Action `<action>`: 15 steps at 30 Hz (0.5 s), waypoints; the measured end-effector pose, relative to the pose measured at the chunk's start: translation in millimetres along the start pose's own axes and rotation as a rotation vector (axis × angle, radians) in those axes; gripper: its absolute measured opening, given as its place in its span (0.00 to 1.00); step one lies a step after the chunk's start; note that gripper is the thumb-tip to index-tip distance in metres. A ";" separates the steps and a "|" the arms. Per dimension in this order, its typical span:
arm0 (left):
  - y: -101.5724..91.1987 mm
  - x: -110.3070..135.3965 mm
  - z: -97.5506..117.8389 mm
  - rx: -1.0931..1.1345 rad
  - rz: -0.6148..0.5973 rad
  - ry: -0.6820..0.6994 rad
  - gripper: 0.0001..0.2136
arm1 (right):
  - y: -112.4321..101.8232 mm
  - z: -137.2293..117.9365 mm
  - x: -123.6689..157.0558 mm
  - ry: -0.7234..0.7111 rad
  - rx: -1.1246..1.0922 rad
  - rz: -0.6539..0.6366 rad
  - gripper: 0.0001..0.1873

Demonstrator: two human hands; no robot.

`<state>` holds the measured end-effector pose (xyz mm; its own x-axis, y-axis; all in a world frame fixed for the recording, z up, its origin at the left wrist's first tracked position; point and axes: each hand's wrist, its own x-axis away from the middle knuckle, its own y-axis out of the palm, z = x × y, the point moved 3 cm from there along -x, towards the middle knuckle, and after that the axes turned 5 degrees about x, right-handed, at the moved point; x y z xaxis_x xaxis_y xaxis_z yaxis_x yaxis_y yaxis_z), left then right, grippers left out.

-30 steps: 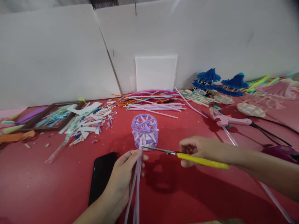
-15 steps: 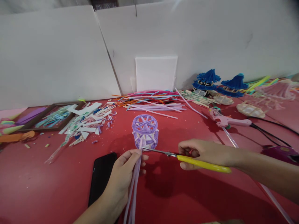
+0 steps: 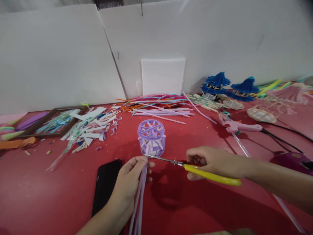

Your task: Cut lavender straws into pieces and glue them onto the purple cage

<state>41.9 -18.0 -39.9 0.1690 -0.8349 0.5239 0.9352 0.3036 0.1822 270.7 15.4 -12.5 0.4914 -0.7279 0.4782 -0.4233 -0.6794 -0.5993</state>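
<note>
A bundle of pale purple pipe cleaners is pinched in my left hand, with short ends showing above the thumb and long ends trailing toward me. Yellow-handled scissors are gripped in my right hand. Their blades reach left and lie across the bundle just above my left fingertips. Right behind the blade tips stands a small round purple frame, with a spoked top and pale uprights. The bundle's upper ends overlap its lower front.
A black phone lies beside my left forearm. Foam scraps and a framed tray sit left. Colored pipe cleaners are heaped at the back. A pink glue gun and blue-roofed models stand right.
Almost nothing differs. The scissors still cross the bundle at the same spot; their handles sit very slightly lower and further left, and the whole view has shifted a little.
</note>
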 end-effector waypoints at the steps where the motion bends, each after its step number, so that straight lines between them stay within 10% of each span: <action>1: 0.1 0.1 0.0 -0.001 -0.004 -0.001 0.09 | -0.2 -0.3 0.0 0.002 0.003 0.003 0.23; 15: 0.7 1.6 0.8 -0.007 -0.011 0.004 0.11 | 0.2 -1.7 -0.7 -0.005 0.015 0.015 0.24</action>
<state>42.5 -18.8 -38.4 0.1596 -0.8403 0.5181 0.9393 0.2907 0.1822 269.0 15.6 -11.9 0.4892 -0.7373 0.4660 -0.4191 -0.6673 -0.6157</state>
